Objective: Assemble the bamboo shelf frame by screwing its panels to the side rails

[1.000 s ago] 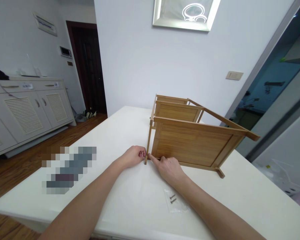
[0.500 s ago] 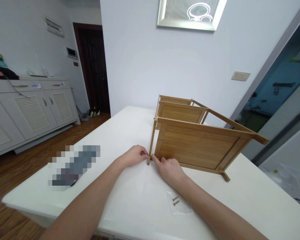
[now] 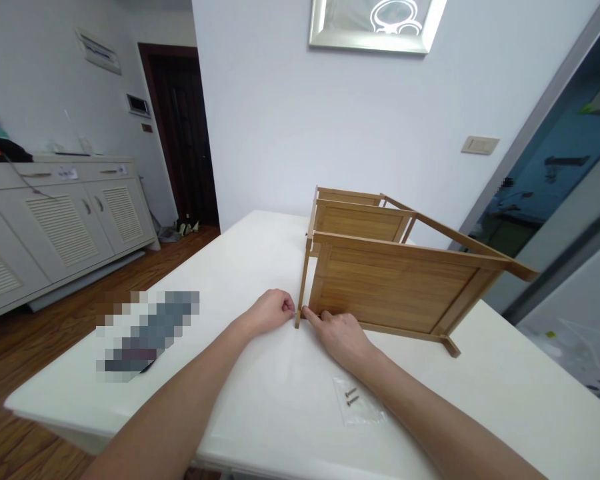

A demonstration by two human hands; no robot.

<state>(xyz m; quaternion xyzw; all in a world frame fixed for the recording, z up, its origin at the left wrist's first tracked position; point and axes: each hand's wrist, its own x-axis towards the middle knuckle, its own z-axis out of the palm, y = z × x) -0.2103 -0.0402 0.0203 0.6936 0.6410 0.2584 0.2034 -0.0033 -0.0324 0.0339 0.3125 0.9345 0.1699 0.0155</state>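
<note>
A wooden shelf lies on its side on the white table, its panels standing upright. At the near lower end of its left-hand rail, my left hand is closed in a pinch from the left. What sits between its fingertips is too small to make out. My right hand grips the same corner from the other side, index finger stretched against the rail and the other fingers curled by the panel's lower edge. Two screws rest on a clear plastic bag beside my right forearm.
The white table carries a blurred-out dark object at its left. Behind the shelf rises a wall with a framed picture. A white cabinet and a dark door stand at the far left.
Both hands stay at the shelf's corner in nearly the same pose. Only the camera's view has shifted slightly.
</note>
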